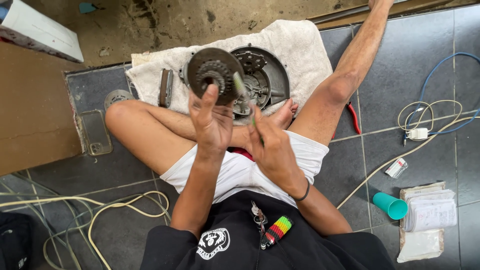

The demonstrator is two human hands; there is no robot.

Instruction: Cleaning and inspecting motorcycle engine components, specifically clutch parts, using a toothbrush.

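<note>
Grey tiles covered the floor where the person sat cross-legged, and a white towel lay spread on them ahead of the feet. On the towel rested a round metal housing, open side up, with a dark flat bar lying near its left. The left hand was closed around the lower edge of a dark metal disc, holding it upright above the towel, just in front of the housing, its toothed hub facing the camera. The right hand was closed on a thin brush, whose bristle end touched the disc's right edge. A cream cable looped over the floor at the left. A notebook lay at the right, with a teal cup on its side just beside it. A clear phone case lay left of the knee, and red-handled pliers showed beside the right leg.
</note>
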